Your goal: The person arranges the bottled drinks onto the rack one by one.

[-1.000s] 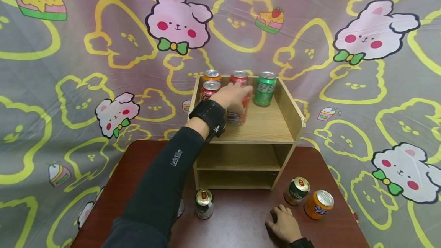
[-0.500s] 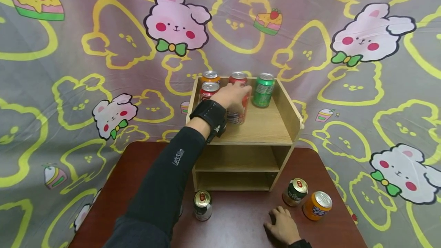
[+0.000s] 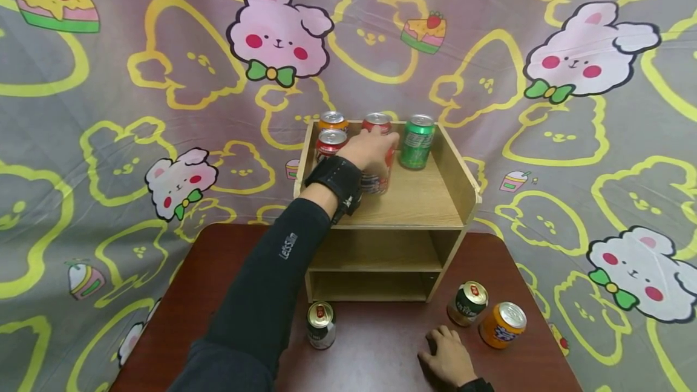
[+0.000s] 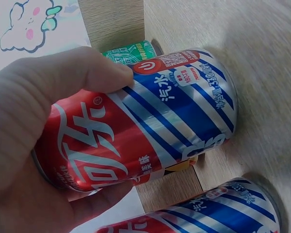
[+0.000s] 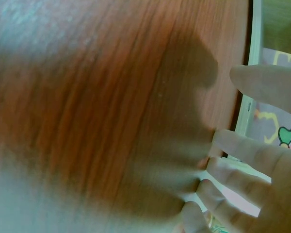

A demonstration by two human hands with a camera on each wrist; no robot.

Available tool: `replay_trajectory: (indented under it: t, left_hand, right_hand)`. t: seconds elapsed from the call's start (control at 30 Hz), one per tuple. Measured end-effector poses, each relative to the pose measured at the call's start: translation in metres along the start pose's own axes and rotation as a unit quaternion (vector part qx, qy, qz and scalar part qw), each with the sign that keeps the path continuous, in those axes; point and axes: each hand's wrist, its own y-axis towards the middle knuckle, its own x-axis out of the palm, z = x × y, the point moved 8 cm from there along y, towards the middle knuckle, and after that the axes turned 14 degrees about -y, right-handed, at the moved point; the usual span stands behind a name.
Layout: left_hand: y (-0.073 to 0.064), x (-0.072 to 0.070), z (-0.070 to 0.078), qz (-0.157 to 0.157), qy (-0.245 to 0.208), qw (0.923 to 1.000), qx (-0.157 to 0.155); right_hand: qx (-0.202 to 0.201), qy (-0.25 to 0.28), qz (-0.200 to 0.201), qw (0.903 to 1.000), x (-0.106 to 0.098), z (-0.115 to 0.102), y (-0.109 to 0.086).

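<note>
My left hand [image 3: 367, 155] grips a red cola can [image 3: 377, 182] with blue and white stripes, over the wooden rack's top shelf. In the left wrist view, thumb and fingers wrap round the can [image 4: 172, 114], its striped end near the shelf board; contact is hard to tell. A second red striped can [image 3: 330, 147] stands to its left, an orange can [image 3: 333, 120] behind that one. Another red can [image 3: 377, 120] stands behind the hand; a green can [image 3: 417, 143] is to the right. My right hand [image 3: 451, 356] rests on the table, fingers loosely bent, holding nothing.
Below the wooden rack's top [image 3: 425, 213] are two lower shelves. On the brown table [image 3: 376, 343], a dark green can with a gold lid [image 3: 321, 326] stands front left. Another gold-lidded can [image 3: 468, 303] and an orange can [image 3: 503, 325] stand near the right hand.
The left hand and the cola can have shifted slightly back on the top shelf. My left sleeve has moved a little to the right. The right hand stays in place.
</note>
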Motion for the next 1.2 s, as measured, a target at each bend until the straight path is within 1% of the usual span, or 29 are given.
replay_trajectory:
  t: [0.23,0.33,0.47,0.6,0.7,0.87,1.07,1.2]
  left_hand:
    - [0.0028,0.0028,-0.0022,-0.002,-0.004,1.0000,-0.006]
    - [0.0039,0.0039,-0.0038,0.003,-0.010,0.9999,-0.007]
    - [0.0062,0.0043,-0.0046,0.001,-0.017,0.9999,0.000]
    - [0.0071,0.0023,-0.0040,-0.016,-0.032,0.9993,0.009]
    - [0.0054,-0.0003,-0.0030,-0.031,-0.044,0.9984,0.015]
    - [0.0024,-0.0027,-0.0026,-0.054,-0.052,0.9970,0.017]
    - [0.0032,-0.0025,-0.0033,-0.071,-0.061,0.9956,0.001]
    - [0.0049,-0.0030,-0.0039,-0.064,-0.052,0.9965,-0.012]
  right_hand:
    - [-0.001,0.002,0.000,1.0000,0.0059,0.0015,-0.0007]
    - [-0.003,0.003,0.002,1.0000,0.0072,0.0013,-0.0017]
    - [-0.003,0.002,0.002,1.0000,0.0065,0.0009,-0.0021]
    - [-0.002,0.002,0.002,1.0000,0.0054,0.0012,-0.0013]
    - [0.001,0.002,0.003,1.0000,0.0046,0.0017,-0.0006]
    - [0.000,-0.002,0.005,1.0000,0.0037,0.0010,0.0001]
    - [-0.001,-0.001,0.003,1.0000,0.0018,0.0000,-0.0011]
    - [0.002,-0.001,0.005,1.0000,0.0009,0.0010,-0.0012]
